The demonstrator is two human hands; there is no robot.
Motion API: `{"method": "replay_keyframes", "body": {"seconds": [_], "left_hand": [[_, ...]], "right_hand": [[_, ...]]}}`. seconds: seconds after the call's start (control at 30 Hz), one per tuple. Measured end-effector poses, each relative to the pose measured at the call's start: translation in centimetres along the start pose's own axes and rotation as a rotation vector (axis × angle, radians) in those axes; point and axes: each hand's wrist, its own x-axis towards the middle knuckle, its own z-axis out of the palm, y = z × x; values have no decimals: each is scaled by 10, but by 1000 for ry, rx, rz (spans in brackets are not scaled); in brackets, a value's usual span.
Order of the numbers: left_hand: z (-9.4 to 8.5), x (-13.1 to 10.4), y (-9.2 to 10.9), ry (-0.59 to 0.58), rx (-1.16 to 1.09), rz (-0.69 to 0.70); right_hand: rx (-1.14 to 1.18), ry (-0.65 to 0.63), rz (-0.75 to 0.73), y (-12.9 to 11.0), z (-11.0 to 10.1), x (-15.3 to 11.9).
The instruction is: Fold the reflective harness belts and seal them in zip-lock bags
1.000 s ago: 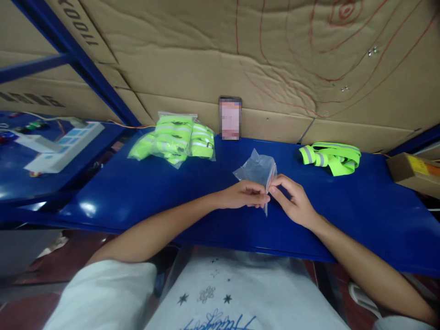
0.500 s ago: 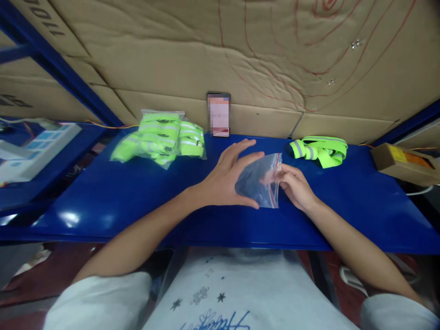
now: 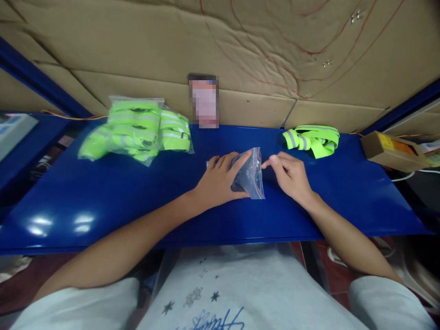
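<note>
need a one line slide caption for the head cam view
Left hand holds a clear zip bag on the blue table, right hand at its opening.

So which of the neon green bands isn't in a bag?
The band at the far right of the shelf; the bands at left are bagged.
</note>
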Motion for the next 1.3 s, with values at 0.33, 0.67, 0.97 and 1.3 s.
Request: {"method": "replay_keyframes", "body": {"seconds": [0.33, 0.67, 0.97, 1.3], "left_hand": [[7, -4, 1, 27, 11, -53], [13, 3, -15, 14, -50, -65], [-7, -4, 11, 53, 72, 1], [-11, 1, -8, -29, 228, -90]], "right_hand": [[15, -194, -45, -7, 1, -3], [497, -317, 397, 22, -5, 14], [785, -769, 247, 19, 8, -1], [-346, 33, 159, 65, -62, 34]]}}
